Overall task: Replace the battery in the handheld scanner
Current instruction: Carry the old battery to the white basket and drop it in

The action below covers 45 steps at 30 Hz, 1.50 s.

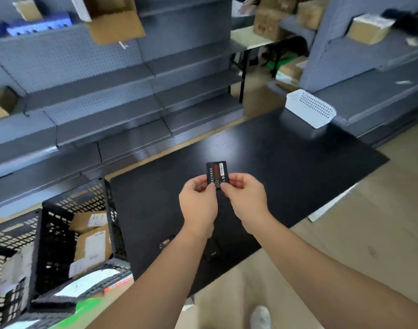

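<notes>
While both hands pinch the battery (216, 175) above a black table (286, 162), left hand (198, 205) and right hand (247, 198) grip its lower edge; grey shelving (108, 103) stands beyond them, a black crate (61, 233) to their left.

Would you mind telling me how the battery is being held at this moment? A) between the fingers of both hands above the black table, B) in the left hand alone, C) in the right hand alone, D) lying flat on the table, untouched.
A: the battery is pinched at its lower end by the left hand and the right hand, raised above the black table.
</notes>
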### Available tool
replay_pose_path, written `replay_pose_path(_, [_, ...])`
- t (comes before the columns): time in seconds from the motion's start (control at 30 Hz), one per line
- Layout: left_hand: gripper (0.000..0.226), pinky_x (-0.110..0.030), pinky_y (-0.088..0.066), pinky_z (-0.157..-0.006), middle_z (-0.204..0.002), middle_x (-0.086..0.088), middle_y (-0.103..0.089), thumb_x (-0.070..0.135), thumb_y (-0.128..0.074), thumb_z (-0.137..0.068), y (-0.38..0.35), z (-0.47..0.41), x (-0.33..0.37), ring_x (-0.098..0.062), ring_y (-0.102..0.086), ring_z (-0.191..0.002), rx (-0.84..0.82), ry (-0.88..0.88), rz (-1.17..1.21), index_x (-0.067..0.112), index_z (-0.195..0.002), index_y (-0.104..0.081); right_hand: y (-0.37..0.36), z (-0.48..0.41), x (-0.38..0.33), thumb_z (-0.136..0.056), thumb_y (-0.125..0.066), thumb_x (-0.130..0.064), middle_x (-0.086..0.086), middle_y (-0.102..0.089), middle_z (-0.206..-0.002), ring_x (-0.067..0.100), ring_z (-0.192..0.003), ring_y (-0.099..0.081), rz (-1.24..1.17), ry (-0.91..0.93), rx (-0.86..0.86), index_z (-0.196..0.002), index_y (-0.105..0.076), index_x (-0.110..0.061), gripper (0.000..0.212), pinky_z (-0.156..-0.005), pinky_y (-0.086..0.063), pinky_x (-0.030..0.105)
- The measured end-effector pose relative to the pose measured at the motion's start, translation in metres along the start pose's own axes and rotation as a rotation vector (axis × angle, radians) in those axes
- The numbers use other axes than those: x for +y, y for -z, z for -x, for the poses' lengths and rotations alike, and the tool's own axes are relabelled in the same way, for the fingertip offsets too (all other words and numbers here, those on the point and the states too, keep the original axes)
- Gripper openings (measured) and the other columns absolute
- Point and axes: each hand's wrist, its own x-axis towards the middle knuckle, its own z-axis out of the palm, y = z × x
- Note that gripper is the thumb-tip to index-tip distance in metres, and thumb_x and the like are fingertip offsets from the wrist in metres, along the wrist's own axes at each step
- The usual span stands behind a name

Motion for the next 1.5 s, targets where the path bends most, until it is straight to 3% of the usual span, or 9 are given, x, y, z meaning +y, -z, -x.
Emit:
replay_pose_path(0.17, [0.022, -0.010, -0.047, -0.065, -0.091, 0.007, -0.070, 0.001, -0.064, -0.086, -0.102, 0.045, 0.006, -0.002, -0.066, -0.081, -0.252, -0.001, -0.058, 0.016, -0.101, -0.069, 0.109, -0.015, 0.006, -0.078, -0.077, -0.014, -0.008, -0.075, -0.088, 0.010, -0.084, -0.072, -0.050, -0.022, 0.260, -0.089, -0.067, -0.030, 0.022, -0.086, -0.059, 0.038])
replay_pose_path(0.53, [0.022, -0.008, -0.049, -0.060, -0.089, 0.006, -0.071, 0.002, -0.065, -0.085, -0.349, 0.157, 0.011, -0.001, -0.068, -0.078, -0.639, -0.038, -0.132, 0.021, -0.094, -0.067, 0.368, -0.070, 0.019, -0.076, -0.078, -0.013, -0.003, -0.076, -0.087, 0.016, -0.085, -0.073, -0.189, -0.066, 0.613, -0.089, -0.071, -0.023, 0.018, -0.084, -0.059, 0.039])
replay_pose_path(0.67, [0.021, -0.026, -0.058, -0.076, -0.090, 0.002, -0.075, 0.004, -0.066, -0.082, -0.441, 0.193, 0.009, -0.010, -0.072, -0.084, -0.720, -0.032, -0.159, 0.021, -0.094, -0.070, 0.460, -0.094, 0.019, -0.073, -0.078, -0.016, -0.005, -0.077, -0.083, 0.014, -0.080, -0.073, -0.173, -0.074, 0.687, -0.087, -0.073, -0.022, 0.016, -0.084, -0.060, 0.039])
replay_pose_path(0.77, [0.021, -0.023, -0.056, -0.079, -0.092, 0.006, -0.074, 0.007, -0.068, -0.082, -0.497, 0.219, 0.007, -0.006, -0.070, -0.087, -0.775, -0.066, -0.216, 0.020, -0.098, -0.070, 0.519, -0.107, 0.022, -0.073, -0.078, -0.018, -0.005, -0.077, -0.084, 0.014, -0.080, -0.073, -0.163, -0.087, 0.751, -0.089, -0.073, -0.022, 0.017, -0.083, -0.060, 0.039])
replay_pose_path(1.0, [0.022, -0.025, -0.056, -0.083, -0.092, 0.006, -0.074, 0.003, -0.065, -0.085, -0.604, 0.257, 0.005, -0.005, -0.070, -0.088, -0.901, -0.073, -0.258, 0.019, -0.099, -0.070, 0.617, -0.142, 0.032, -0.073, -0.077, -0.021, -0.006, -0.077, -0.085, 0.012, -0.082, -0.073, -0.203, -0.114, 0.859, -0.092, -0.073, -0.024, 0.020, -0.083, -0.060, 0.040])
replay_pose_path(1.2, [0.022, -0.011, -0.046, -0.066, -0.090, 0.010, -0.069, 0.002, -0.063, -0.089, -0.705, 0.253, 0.011, 0.003, -0.064, -0.082, -0.995, -0.081, -0.238, 0.021, -0.099, -0.064, 0.685, -0.205, 0.023, -0.076, -0.077, -0.016, -0.007, -0.077, -0.083, 0.012, -0.080, -0.073, -0.173, -0.098, 0.944, -0.088, -0.072, -0.025, 0.016, -0.083, -0.060, 0.038])
replay_pose_path(1.5, [0.025, -0.010, -0.044, -0.062, -0.087, 0.011, -0.068, 0.003, -0.064, -0.088, -0.858, 0.215, 0.043, 0.003, -0.063, -0.079, -1.067, -0.173, -0.278, 0.027, -0.091, -0.061, 0.774, -0.325, -0.013, -0.077, -0.077, -0.016, -0.008, -0.076, -0.083, 0.012, -0.079, -0.072, -0.146, -0.071, 0.989, -0.089, -0.070, -0.025, 0.017, -0.081, -0.059, 0.036])
